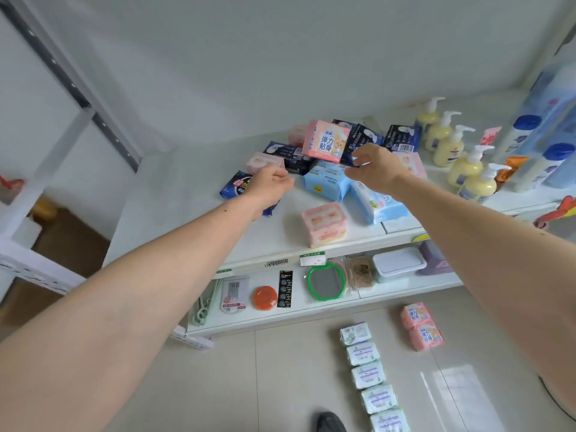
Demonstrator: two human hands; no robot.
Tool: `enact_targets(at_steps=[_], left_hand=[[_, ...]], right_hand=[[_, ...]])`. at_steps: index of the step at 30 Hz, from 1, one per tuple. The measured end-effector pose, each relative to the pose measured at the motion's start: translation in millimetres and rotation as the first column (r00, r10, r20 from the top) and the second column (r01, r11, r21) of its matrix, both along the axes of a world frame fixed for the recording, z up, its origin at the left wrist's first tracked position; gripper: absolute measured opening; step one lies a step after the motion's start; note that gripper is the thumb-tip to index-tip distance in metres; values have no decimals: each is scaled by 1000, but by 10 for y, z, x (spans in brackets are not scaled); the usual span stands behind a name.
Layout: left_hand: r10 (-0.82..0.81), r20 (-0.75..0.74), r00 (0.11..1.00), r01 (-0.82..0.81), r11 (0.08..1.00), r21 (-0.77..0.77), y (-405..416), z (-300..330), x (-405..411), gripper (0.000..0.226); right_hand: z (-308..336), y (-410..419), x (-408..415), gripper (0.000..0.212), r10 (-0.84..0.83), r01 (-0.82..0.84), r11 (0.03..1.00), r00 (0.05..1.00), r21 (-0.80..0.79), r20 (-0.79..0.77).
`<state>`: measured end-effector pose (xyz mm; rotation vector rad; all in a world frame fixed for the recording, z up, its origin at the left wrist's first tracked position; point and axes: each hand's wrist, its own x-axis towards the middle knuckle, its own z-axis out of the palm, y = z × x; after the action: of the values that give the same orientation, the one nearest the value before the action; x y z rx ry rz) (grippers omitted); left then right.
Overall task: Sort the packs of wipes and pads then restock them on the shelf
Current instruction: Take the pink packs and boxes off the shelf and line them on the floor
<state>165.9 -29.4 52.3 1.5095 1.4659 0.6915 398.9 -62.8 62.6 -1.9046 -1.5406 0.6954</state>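
White shelf holds jumbled packs; both hands, left and right, hover empty, fingers loosely curled.

Large blue characters 弹力贴身 on pink pack standing upper centre on the shelf; same characters, smaller, on two pink packs on floor, lower right. White 超 on dark blue pack, centre left. Barcode on dark pack, upper right; other print too blurred.

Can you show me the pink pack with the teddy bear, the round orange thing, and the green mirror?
Pink pack (327, 144): head view, front face with the bear.
Orange disc (265, 297): head view, middle of its top.
Green mirror (326, 282): head view, grey glass centre.
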Motion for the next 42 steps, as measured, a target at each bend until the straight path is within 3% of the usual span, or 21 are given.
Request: enact_targets(at_steps=[8, 14, 17, 19, 24, 29, 32, 36, 42], left_hand=[[-89, -53, 995, 91, 995, 39, 514, -15, 392, 47], [-156, -96, 983, 162, 985, 52, 931, -72, 707, 44], [-211, -146, 967, 220, 974, 51, 1127, -150, 813, 43], [-251, -123, 960, 259, 964, 55, 1248, -183, 896, 38], [-240, -121, 963, 249, 967, 62, 1483, -321, 1039, 32], [-205, -108, 973, 204, 979, -21, 1673, -385, 1118, 46], [-176, -105, 979, 171, 984, -52, 1729, -409, 1106, 56], [-124, -43, 991, 122, 992, -40, 1693, -352, 1076, 56], [-101, -25, 995, 102, 992, 74, 1544, -186, 1075, 46]], right_hand=[[-152, 411, 162, 62, -43, 46, 995, 998, -90, 44], [-315, 856, 308, 65, -90, 97, 989, 994, -111, 66], [-446, 1092, 334, 63, -106, 109, 987, 994, -122, 27], [-529, 1269, 353, 51, -113, 113, 986, 994, -119, 11], [-660, 1588, 363, 26, -157, 150, 986, 983, -75, -91], [-780, 1810, 356, 38, -146, 123, 986, 961, -110, -237], [-772, 1833, 315, 35, -195, 174, 981, 912, -91, -360], [-664, 1734, 279, 8, -219, 224, 973, 837, -52, -501], [-421, 1539, 287, 17, -122, 192, 978, 837, 77, -533]])
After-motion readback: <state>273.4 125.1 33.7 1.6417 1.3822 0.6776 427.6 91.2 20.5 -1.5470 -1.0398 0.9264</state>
